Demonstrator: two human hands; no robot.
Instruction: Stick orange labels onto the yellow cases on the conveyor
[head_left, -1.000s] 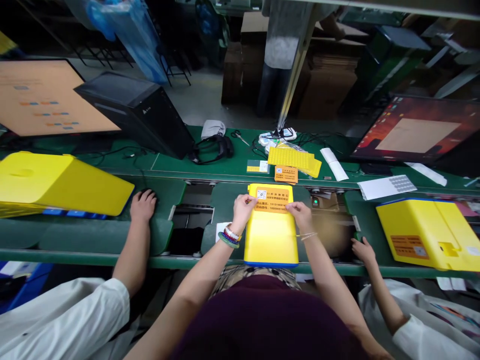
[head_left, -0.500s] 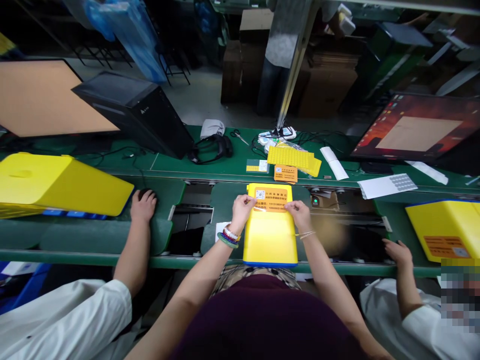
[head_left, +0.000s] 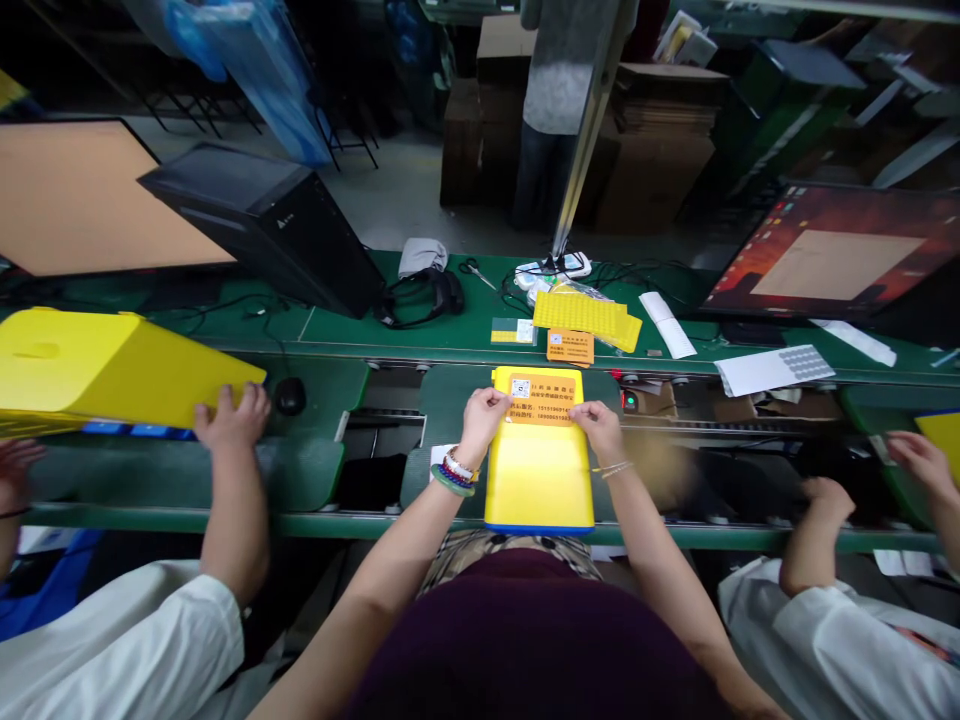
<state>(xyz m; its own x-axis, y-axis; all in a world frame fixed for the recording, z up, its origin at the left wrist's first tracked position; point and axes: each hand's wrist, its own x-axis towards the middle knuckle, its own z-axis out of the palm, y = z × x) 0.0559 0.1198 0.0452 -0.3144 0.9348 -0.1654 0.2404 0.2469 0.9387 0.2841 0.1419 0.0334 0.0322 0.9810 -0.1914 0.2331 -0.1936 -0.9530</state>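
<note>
A yellow case [head_left: 540, 475] with a blue bottom edge lies in front of me on a dark green board. Near its far end is an orange sticker [head_left: 553, 390] with a QR code and printed digits. My left hand [head_left: 478, 425], with bracelets at the wrist, pinches the sticker's near left corner. At the near right corner, my right hand [head_left: 601, 432] has its fingertips closed on the sticker too. I cannot tell how much of the sticker touches the case. Beyond the case sits a stack of similar orange stickers [head_left: 570, 346], next to yellow perforated sheets [head_left: 581, 315].
At left, a co-worker's hand [head_left: 236, 415] touches another yellow case [head_left: 150, 370] near a black mouse [head_left: 289, 396]. Another co-worker's hands [head_left: 926, 462] are at right. Scissors [head_left: 478, 272], a black headset [head_left: 427, 298], white paper [head_left: 776, 372] and a computer tower [head_left: 277, 225] stand or lie behind.
My hands and the sticker look nearly unchanged. The left co-worker's hand has gone from the mouse to the yellow case. At right, the yellow case has shifted away to the right.
</note>
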